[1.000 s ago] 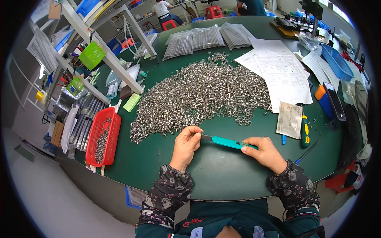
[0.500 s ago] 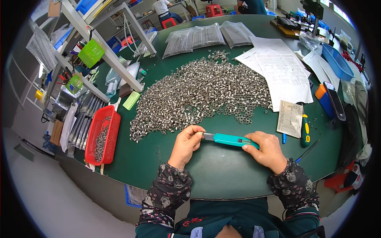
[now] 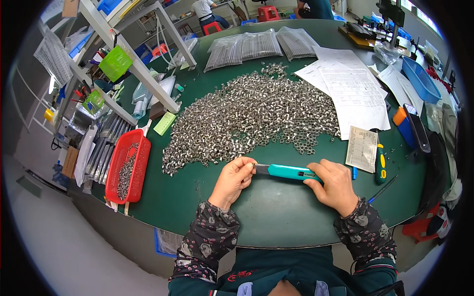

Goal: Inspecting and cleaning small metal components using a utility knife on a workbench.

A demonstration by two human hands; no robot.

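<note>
Holding a teal tool (image 3: pixel 289 171) level over the green table (image 3: pixel 276 222), the person grips its handle end with the right hand (image 3: pixel 335 185), fingers wrapped around it, while the left hand (image 3: pixel 234 176) pinches the grey metal tip between thumb and fingertips. Just beyond lies a wide heap of small metal rings (image 3: pixel 247 116). A red tray (image 3: pixel 127 165) sits at the left, white papers (image 3: pixel 353 89) at the right.

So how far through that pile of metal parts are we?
Done: some parts already lie in the red tray. In hand: the right hand holds a teal tool, the left hand at its metal tip. Left: the large heap of small metal parts on the green table.
</note>
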